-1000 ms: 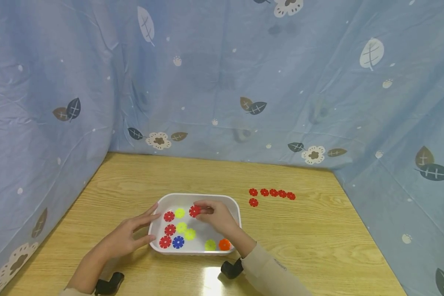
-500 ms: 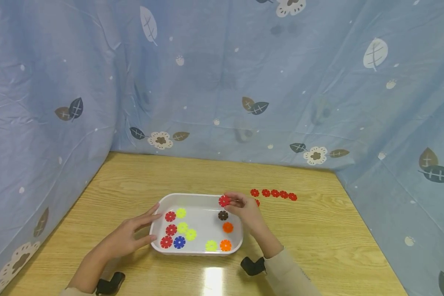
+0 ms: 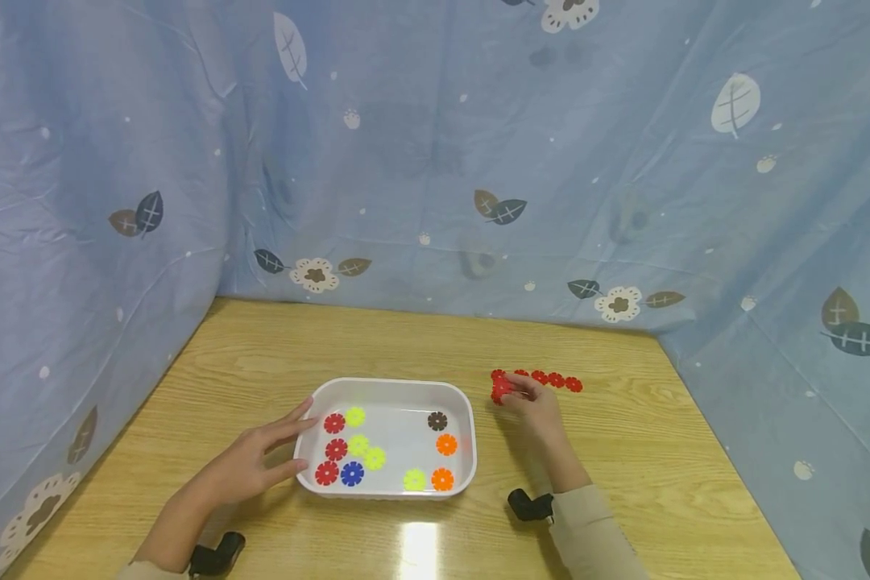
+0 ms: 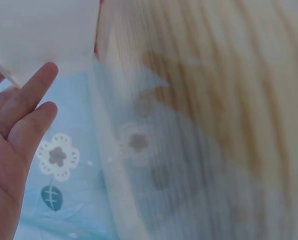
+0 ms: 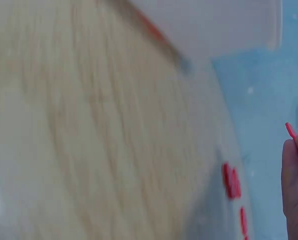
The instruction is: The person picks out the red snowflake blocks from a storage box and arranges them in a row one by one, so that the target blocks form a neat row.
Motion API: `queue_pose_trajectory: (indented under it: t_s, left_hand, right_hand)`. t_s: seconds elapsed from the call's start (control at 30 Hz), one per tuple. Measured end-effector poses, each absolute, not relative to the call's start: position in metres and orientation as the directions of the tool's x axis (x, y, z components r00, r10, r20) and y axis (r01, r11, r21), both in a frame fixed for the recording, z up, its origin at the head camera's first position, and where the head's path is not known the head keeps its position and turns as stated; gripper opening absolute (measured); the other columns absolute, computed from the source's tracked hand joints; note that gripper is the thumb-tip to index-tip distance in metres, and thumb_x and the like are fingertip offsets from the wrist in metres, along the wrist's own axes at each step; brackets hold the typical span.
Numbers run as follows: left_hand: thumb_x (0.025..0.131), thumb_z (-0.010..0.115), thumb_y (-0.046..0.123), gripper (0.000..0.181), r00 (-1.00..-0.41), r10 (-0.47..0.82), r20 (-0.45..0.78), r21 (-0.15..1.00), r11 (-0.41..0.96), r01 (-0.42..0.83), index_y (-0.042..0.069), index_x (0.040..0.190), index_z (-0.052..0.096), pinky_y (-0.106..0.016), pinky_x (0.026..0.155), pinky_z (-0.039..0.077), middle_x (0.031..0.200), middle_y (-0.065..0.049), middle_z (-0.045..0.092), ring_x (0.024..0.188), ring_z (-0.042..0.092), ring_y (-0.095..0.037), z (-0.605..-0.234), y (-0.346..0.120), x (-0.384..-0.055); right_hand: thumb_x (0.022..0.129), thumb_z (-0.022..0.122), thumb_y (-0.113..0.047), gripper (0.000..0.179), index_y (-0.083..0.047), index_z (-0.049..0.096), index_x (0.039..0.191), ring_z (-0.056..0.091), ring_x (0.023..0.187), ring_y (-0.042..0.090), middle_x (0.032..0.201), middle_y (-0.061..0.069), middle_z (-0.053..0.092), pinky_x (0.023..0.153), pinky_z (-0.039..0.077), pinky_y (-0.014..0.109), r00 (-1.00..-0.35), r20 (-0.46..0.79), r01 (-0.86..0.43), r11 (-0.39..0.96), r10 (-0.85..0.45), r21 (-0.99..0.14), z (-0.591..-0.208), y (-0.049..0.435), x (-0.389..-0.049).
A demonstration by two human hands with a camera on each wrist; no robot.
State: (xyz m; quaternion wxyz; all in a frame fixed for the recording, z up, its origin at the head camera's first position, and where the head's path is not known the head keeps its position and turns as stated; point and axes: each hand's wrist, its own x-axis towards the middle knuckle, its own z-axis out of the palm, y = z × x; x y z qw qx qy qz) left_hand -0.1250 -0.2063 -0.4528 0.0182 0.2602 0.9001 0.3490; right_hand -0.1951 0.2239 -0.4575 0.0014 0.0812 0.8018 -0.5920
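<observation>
My right hand pinches a red snowflake-shaped plastic disc between thumb and fingers, over the near left end of a red disc group on the table. In the right wrist view this disc shows edge-on at the fingertips, above the table. Partly hidden by my fingers, the red discs form a row running right. My left hand rests its straight fingers against the left side of a white tray. Inside the tray lie several red and yellow discs, a blue disc, a brown disc and two orange discs.
The wooden table extends on all sides of the tray. A blue curtain with leaf and flower prints hangs at the back and both sides. Black wrist devices sit under both wrists.
My right hand has picked the red disc up from the tray and carried it right, past the tray's rim, to the red discs on the table. The left hand has stayed put.
</observation>
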Motion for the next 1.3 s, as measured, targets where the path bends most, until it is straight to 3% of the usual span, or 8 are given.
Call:
queue_pose_trajectory:
  t_s: [0.43,0.63,0.93,1.13,1.3]
  left_hand:
    - [0.089,0.066,0.031,0.053,-0.854,0.495,0.158,0.622,0.622,0.476,0.011,0.136,0.052,-0.043,0.098,0.048,0.152,-0.010,0.034,0.130,0.044,-0.037,-0.454,-0.206,-0.123]
    - [0.088,0.066,0.031,0.054,-0.857,0.488,0.166,0.609,0.633,0.478,0.010,0.136,0.053,-0.044,0.098,0.048,0.152,-0.010,0.035,0.130,0.044,-0.035,-0.454,-0.206,-0.124]
    - [0.088,0.066,0.030,0.054,-0.856,0.493,0.154,0.639,0.611,0.467,0.011,0.137,0.052,-0.042,0.097,0.050,0.153,-0.011,0.033,0.130,0.044,-0.037,-0.452,-0.205,-0.125]
    - [0.088,0.066,0.030,0.054,-0.859,0.491,0.144,0.653,0.605,0.455,0.011,0.137,0.051,-0.041,0.094,0.051,0.153,-0.012,0.033,0.130,0.044,-0.038,-0.452,-0.206,-0.125]
    - [0.088,0.066,0.030,0.054,-0.865,0.481,0.143,0.651,0.612,0.448,0.012,0.137,0.052,-0.044,0.095,0.050,0.153,-0.011,0.033,0.131,0.043,-0.037,-0.451,-0.205,-0.124]
  right_hand:
    - [0.090,0.060,-0.005,0.039,-0.001,0.057,0.128,0.054,0.109,0.025,0.124,0.019,0.056,0.076,0.047,0.017,-0.973,-0.147,0.205,0.374,0.178,-0.905,-0.475,0.252,-0.197]
    - [0.088,0.063,-0.004,0.034,0.001,0.061,0.121,0.053,0.096,0.022,0.111,0.016,0.058,0.065,0.045,0.019,-0.973,-0.114,0.189,0.400,0.203,-0.897,-0.477,0.253,-0.199]
    - [0.089,0.059,0.000,0.035,0.004,0.058,0.124,0.051,0.097,0.025,0.112,0.020,0.055,0.063,0.046,0.020,-0.968,-0.154,0.232,0.464,0.201,-0.855,-0.479,0.256,-0.207]
    - [0.087,0.061,0.000,0.035,0.003,0.060,0.122,0.056,0.105,0.032,0.113,0.021,0.060,0.081,0.051,0.035,-0.976,-0.091,0.188,0.563,0.197,-0.804,-0.480,0.256,-0.208]
    - [0.087,0.060,0.000,0.036,0.002,0.060,0.123,0.055,0.110,0.033,0.120,0.022,0.061,0.091,0.049,0.042,-0.973,-0.088,0.195,0.550,0.215,-0.812,-0.481,0.257,-0.209]
